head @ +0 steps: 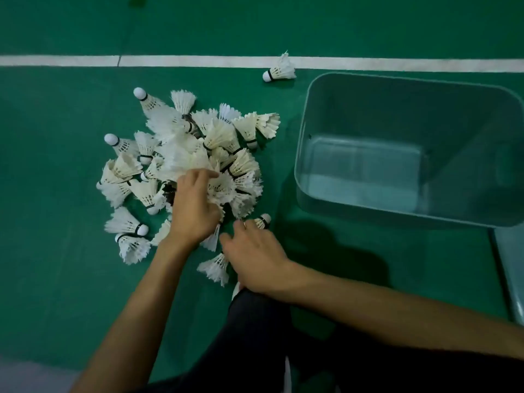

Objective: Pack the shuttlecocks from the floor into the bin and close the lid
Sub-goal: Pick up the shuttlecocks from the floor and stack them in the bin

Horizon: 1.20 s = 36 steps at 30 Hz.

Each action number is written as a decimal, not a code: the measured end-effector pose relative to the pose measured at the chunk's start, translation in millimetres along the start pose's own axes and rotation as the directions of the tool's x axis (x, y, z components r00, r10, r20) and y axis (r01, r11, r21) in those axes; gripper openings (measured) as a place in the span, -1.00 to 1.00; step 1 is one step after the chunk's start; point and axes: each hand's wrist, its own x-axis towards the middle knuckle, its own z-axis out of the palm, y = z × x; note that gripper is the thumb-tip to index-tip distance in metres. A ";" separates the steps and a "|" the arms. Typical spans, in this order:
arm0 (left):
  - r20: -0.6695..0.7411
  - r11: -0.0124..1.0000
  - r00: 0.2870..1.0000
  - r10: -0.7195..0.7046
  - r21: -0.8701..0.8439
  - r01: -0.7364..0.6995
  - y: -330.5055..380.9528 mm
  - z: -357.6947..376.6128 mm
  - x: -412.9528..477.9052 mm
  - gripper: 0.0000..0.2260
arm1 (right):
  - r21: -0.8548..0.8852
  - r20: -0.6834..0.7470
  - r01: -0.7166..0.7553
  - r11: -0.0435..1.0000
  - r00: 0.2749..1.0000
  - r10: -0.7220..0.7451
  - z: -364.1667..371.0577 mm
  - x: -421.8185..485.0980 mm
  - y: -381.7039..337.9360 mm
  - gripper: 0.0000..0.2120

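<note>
The shuttlecocks (221, 137) lie in one pile on the green floor (56, 154), just left of the clear bin (304, 154), which stands open. The left hand (195, 205) is pressed into the pile, and its fingers seem to curl around some feathers, though they are partly hidden. The right hand (255, 256) is relaxed at the near edge of the pile, its fingertips touching one shuttlecock. A lone shuttlecock (279, 70) lies apart at the white line (170, 61).
</note>
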 end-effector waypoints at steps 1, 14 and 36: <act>0.073 0.996 0.997 0.010 0.091 -0.016 -2.6 2.1 -2.1 -0.40 | -0.077 0.020 -0.001 0.997 1.000 0.002 6.5 -0.2 -2.9 -0.65; -0.027 0.996 0.999 0.023 0.081 -0.021 2.7 14.1 -28.5 -0.85 | -0.148 -0.171 0.018 0.989 0.984 -0.043 38.3 -17.8 57.0 -0.77; -0.321 0.953 0.937 0.135 -0.218 -0.212 98.6 -51.0 3.6 -0.88 | 0.916 -0.370 0.067 0.395 0.522 0.769 -147.4 -66.1 161.3 -0.75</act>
